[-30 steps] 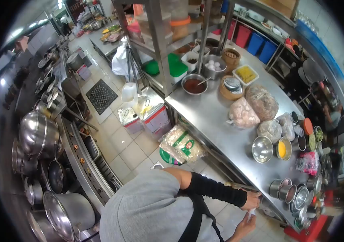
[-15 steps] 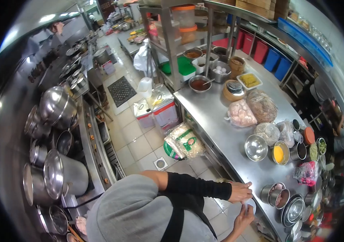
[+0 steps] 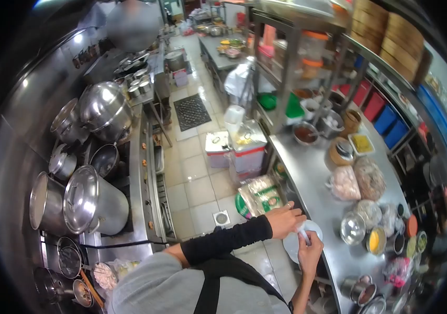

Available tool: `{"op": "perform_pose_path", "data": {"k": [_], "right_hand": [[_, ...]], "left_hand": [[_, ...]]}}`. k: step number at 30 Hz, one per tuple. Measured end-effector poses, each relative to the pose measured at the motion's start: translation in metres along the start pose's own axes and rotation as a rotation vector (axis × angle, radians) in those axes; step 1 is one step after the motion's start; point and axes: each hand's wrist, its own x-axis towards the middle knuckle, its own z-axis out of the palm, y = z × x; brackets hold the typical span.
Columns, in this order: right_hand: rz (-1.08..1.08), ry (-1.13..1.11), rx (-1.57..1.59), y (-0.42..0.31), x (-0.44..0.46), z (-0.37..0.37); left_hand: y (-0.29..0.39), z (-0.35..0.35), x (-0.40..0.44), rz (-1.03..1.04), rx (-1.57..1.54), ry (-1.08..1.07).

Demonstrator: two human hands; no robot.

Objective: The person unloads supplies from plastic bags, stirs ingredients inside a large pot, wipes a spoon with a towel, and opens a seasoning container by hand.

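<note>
My left hand (image 3: 285, 220), its forearm in a black sleeve, is closed with curled fingers over a round white disc-like thing (image 3: 313, 228), perhaps a plate or lid. Close against it, my right hand (image 3: 310, 250) pinches a narrow white piece (image 3: 302, 233) at the middle of the disc. My hands hide much of both, and whether the two are one thing I cannot tell. Both hands are in front of my body, at the near-left edge of the steel table (image 3: 320, 201). What the left fingers grip is hidden.
Bowls (image 3: 352, 228), bagged food (image 3: 345, 183) and a yellow-filled bowl (image 3: 375, 242) stand on the table. Lidded tins (image 3: 248, 146) and a sack (image 3: 261, 193) sit on the tiled floor. Large pots (image 3: 105, 201) line the stove at left. A blurred figure (image 3: 132, 26) is at the back.
The view has turned left, so the scene sits further right. My hands appear higher and slightly left in view, and more of the white disc shows. The right hand still pinches the white piece.
</note>
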Motion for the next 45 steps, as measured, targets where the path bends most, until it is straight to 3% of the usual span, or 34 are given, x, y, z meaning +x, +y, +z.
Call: {"op": "perform_pose_path", "data": {"k": [6, 9, 13, 28, 40, 42, 45], "right_hand": [[-0.187, -0.178, 0.131, -0.081, 0.104, 0.165], [-0.294, -0.258, 0.155, -0.133, 0.145, 0.23], [-0.341, -0.3, 0.186, -0.178, 0.178, 0.299], [-0.33, -0.525, 0.35, -0.221, 0.333, 0.491], [-0.576, -0.841, 0.409, -0.333, 0.5, 0.695], [-0.642, -0.801, 0.411, -0.349, 0.527, 0.734], [-0.55, -0.716, 0.326, -0.359, 0.57, 0.792]], "left_hand": [[-0.146, -0.1, -0.087, -0.153, 0.127, 0.253], [-0.201, -0.144, -0.126, -0.37, 0.056, 0.295], [-0.257, -0.191, -0.158, -0.451, 0.079, 0.325], [-0.466, -0.265, -0.173, -0.635, 0.069, 0.266], [-0.647, -0.366, -0.222, -0.87, 0.074, 0.494], [-0.68, -0.385, -0.23, -0.911, 0.041, 0.521], [-0.737, -0.406, -0.25, -0.939, -0.028, 0.534]]}}
